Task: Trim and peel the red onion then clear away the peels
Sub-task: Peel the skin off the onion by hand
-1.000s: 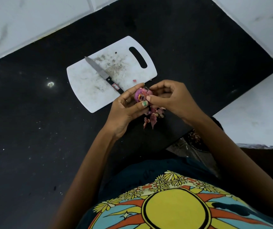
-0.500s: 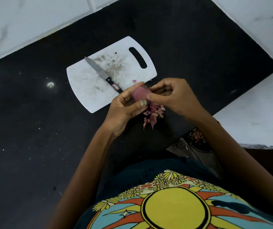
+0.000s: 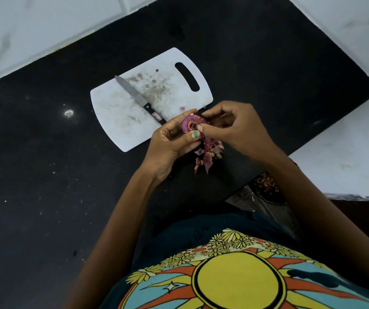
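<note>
At frame centre your left hand (image 3: 168, 141) grips the red onion (image 3: 192, 124) while your right hand (image 3: 234, 128) pinches its skin; peels (image 3: 209, 152) lie heaped on the surface (image 3: 45, 186) below, not yet cleared.

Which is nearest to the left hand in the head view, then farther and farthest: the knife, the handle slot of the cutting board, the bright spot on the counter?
From the left hand:
1. Knife, just beyond the fingers, on the board.
2. Handle slot, farther up the board.
3. Bright spot, far left on the counter.
</note>
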